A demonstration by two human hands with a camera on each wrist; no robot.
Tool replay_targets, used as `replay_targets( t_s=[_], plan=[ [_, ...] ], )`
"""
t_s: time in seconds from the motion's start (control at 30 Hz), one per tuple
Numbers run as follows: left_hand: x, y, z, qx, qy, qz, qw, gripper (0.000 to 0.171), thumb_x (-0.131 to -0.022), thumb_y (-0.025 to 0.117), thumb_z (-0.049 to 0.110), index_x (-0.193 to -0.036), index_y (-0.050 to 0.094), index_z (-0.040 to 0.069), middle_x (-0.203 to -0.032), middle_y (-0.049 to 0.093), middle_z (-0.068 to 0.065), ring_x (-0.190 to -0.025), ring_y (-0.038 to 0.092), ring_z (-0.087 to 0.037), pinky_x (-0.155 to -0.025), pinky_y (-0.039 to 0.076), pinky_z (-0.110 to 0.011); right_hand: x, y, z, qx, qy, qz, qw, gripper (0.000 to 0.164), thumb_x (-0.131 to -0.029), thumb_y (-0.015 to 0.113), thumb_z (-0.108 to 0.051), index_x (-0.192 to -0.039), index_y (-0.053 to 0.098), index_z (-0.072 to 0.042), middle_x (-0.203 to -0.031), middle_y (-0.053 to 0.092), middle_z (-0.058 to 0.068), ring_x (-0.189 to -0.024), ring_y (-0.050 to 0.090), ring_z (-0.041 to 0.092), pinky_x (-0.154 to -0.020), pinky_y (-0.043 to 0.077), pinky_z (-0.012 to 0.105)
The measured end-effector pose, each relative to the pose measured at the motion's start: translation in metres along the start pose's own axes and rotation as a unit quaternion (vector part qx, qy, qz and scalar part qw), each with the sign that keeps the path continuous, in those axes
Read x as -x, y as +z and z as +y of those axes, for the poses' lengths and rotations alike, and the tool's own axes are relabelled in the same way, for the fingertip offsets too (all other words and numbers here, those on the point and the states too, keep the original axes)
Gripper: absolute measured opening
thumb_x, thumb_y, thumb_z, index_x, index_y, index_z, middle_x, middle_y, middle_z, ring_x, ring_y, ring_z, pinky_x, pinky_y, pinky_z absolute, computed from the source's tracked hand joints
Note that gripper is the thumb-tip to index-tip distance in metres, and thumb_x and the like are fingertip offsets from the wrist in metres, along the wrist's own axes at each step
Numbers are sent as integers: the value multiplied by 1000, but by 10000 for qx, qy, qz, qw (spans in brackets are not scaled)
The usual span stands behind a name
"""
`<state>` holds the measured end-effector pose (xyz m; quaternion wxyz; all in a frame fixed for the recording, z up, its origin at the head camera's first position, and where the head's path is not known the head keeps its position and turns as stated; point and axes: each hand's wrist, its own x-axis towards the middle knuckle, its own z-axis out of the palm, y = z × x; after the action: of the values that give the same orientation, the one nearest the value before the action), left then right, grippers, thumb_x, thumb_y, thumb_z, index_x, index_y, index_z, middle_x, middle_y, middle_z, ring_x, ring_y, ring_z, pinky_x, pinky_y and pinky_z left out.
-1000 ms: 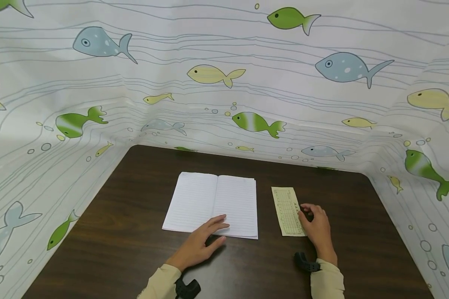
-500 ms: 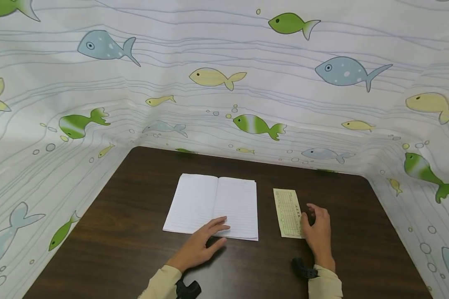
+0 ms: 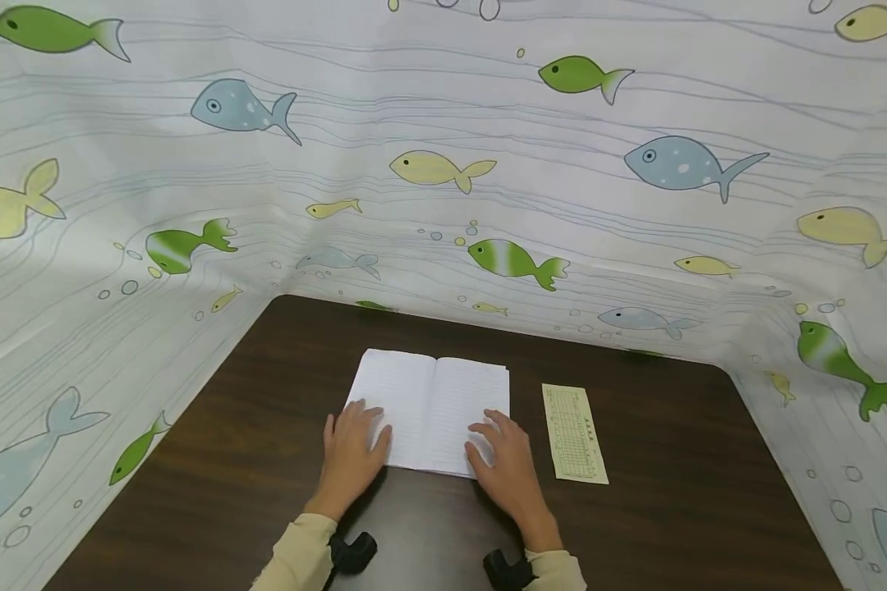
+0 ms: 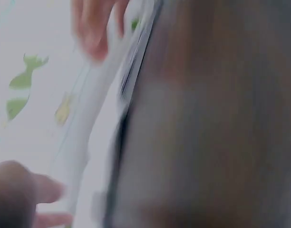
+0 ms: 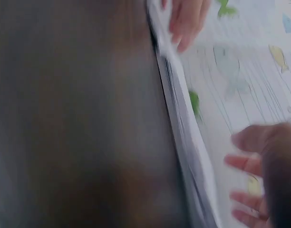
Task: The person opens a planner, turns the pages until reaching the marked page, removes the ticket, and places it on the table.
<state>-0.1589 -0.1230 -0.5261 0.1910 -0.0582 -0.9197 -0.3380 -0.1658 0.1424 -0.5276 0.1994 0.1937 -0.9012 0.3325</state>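
Note:
An open lined notebook point(image 3: 429, 410) lies flat on the dark table, its pages showing only ruled lines. My left hand point(image 3: 351, 451) is at the lower left corner of the left page, fingers loosely bent and spread. Over the lower right corner of the right page is my right hand point(image 3: 508, 468), its fingers also relaxed. Neither hand grips anything; whether the fingertips press the paper is hard to tell. In the blurred right wrist view, the notebook's edge point(image 5: 183, 123) runs between both hands. A yellow printed slip point(image 3: 575, 435) with a grid lies right of the notebook, apart from my right hand.
The dark wooden table point(image 3: 673, 492) extends around the notebook and slip. White sheeting point(image 3: 443, 107) with printed fish encloses its back and sides. Each wrist wears a black band, the left band point(image 3: 353, 552) and the right band point(image 3: 506, 568).
My right hand has left the yellow slip and moved left to the notebook's right page. The left hand has shifted left from the bottom middle to the left page. The head view has tilted up slightly.

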Motion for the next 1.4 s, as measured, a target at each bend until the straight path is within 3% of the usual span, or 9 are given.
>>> replay_targets(
  t_s=[0.17, 0.33, 0.53, 0.63, 0.73, 0.87, 1.0, 1.23, 1.4],
  plan=[
    [-2, -36, -4, -32, -1518, -1096, 9823, 59, -102, 63, 26, -141, 48, -16, -146, 41, -42, -137, 37, -59, -111, 28, -74, 14, 14, -6, -78, 572, -285, 9979, 31, -93, 73, -27, -115, 74, -5, -142, 52, 32, -141, 39, 55, -113, 24, 77],
    [-17, -61, -1, 395, -1991, -1538, 9670, 71, -105, 57, 37, -146, 38, -18, -143, 41, -46, -132, 43, -62, -104, 41, -71, 14, 16, -8, -643, 1033, -330, 9920, 40, -94, 73, -30, -123, 70, -3, -152, 39, 36, -147, 25, 58, -118, 17, 74],
    [-33, -73, 0, 1147, -2504, -1620, 9476, 72, -108, 52, 40, -153, 32, -13, -149, 39, -43, -137, 42, -57, -107, 42, -67, 15, 17, -14, -1022, 1640, -404, 9803, 50, -95, 72, -41, -128, 67, -3, -159, 29, 34, -149, 25, 56, -114, 30, 71],
    [-34, -71, 15, 1712, -2095, -1242, 9547, 70, -107, 57, 37, -156, 32, -6, -149, 46, -37, -136, 48, -50, -107, 44, -63, 16, 18, -16, -1191, 1766, -349, 9764, 54, -98, 69, -43, -133, 64, -3, -160, 28, 33, -147, 28, 54, -112, 33, 70],
    [-30, -56, 38, 1903, -948, -1071, 9713, 72, -104, 64, 33, -160, 31, 3, -153, 48, -28, -133, 53, -45, -106, 45, -62, 15, 16, -15, -1555, 1731, 24, 9725, 50, -104, 62, -35, -138, 59, 1, -158, 31, 33, -146, 31, 54, -113, 31, 72],
    [-19, -21, 58, 1574, 630, -1806, 9688, 75, -105, 61, 39, -163, 28, 6, -163, 37, -18, -144, 43, -38, -115, 33, -64, 12, 11, -12, -2231, 1548, 649, 9602, 45, -111, 44, -20, -149, 48, 5, -158, 32, 34, -147, 30, 51, -113, 28, 73],
    [-7, 11, 51, 828, 1092, -2500, 9585, 72, -108, 49, 49, -162, 33, 4, -167, 32, -12, -154, 30, -30, -122, 18, -62, 6, 9, -11, -2472, 1427, 853, 9546, 49, -113, 33, -19, -157, 38, 3, -162, 27, 31, -150, 26, 47, -115, 25, 71],
    [6, 36, 33, -478, 1868, -2361, 9524, 68, -108, 48, 50, -160, 38, 8, -166, 35, -10, -155, 28, -26, -125, 17, -59, 10, 16, -6, -603, 1233, 175, 9904, 43, -103, 64, -20, -139, 62, 4, -158, 39, 31, -147, 32, 54, -111, 32, 74],
    [11, 38, 30, -854, 2302, -2027, 9479, 66, -108, 47, 49, -158, 42, 6, -163, 40, -11, -152, 34, -26, -122, 26, -58, 17, 20, -8, 353, 983, -507, 9932, 51, -103, 62, -28, -143, 59, 3, -158, 37, 33, -149, 28, 53, -117, 25, 69]
  ],
)
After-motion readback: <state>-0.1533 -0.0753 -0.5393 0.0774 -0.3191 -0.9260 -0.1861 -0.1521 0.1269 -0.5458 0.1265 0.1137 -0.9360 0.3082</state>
